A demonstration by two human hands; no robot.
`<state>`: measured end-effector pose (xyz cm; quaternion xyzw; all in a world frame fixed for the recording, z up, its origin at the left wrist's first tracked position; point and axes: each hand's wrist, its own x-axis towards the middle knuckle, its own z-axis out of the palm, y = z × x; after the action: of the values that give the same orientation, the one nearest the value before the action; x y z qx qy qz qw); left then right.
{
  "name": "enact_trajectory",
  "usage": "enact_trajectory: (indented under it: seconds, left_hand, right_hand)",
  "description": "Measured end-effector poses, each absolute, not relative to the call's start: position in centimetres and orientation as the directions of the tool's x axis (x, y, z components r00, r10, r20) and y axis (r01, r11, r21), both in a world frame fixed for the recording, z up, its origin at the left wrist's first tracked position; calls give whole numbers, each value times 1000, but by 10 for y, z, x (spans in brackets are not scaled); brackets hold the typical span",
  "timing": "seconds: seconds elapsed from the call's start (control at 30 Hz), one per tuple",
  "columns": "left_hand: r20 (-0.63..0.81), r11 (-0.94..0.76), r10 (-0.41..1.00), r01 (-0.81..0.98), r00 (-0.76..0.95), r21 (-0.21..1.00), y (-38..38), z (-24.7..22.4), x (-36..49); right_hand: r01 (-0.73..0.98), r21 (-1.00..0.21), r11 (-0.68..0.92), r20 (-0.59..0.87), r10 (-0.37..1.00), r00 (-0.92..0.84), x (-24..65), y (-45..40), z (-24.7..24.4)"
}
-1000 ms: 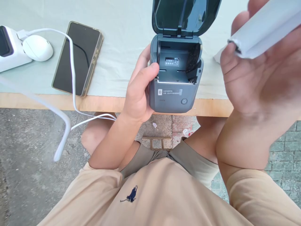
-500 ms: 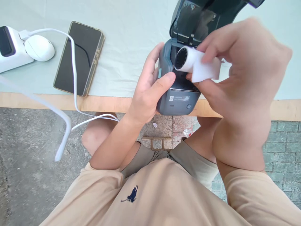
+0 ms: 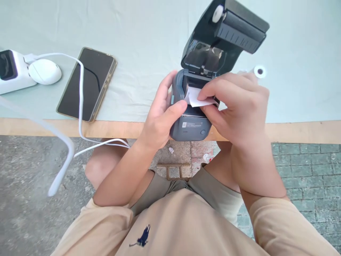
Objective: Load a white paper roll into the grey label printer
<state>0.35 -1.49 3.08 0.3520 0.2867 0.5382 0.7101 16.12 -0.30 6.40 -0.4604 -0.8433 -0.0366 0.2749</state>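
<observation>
At the table's front edge stands a dark grey label printer, its lid swung up and tilted back. My left hand grips the printer's left side, thumb along the front of the opening. In the opening sits a white paper roll, with its loose end sticking out toward me. My right hand pinches this paper between thumb and fingertips, and hides the roll's right part. Behind the right hand, another small white roll with a dark core lies on the cloth.
A phone lies on the pale cloth at the left. Beside it are a white device with a dark screen and a rounded white case. A white cable crosses the phone and hangs over the wooden edge.
My right hand has brought the paper roll down and left into the printer's opening. The raised lid shows more fully, and the second roll has come into sight. My left hand keeps its grip.
</observation>
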Motion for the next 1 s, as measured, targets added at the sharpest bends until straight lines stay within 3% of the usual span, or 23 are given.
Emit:
enact_trajectory:
  seconds: [0.23,0.4,0.53,0.6,0.67,0.83,1.0]
  left_hand:
    - [-41,187,966,-577,255,795,-14,29,4]
    - [73,77,966,-541,250,838,-8,19,2]
    - [109,40,953,-474,283,880,-6,15,-1]
    - [117,39,942,-449,314,893,-6,14,-2]
    - [106,41,943,-427,315,903,-6,14,-2]
    - [61,57,962,-413,267,909,-8,16,-3]
    - [55,81,960,-459,275,885,-11,21,-3]
  right_hand:
    - [722,-247,646,573,699,-429,162,-16,70]
    - [594,-268,759,543,628,-558,158,-19,67]
    - [551,-483,681,672,691,-265,161,-8,65]
    - [539,-601,591,628,766,-139,165,0,65]
    - [475,-679,560,554,815,-169,169,6,64]
    - [403,-683,609,580,788,-208,174,7,66]
    - [448,-802,394,355,919,-172,170,-5,72]
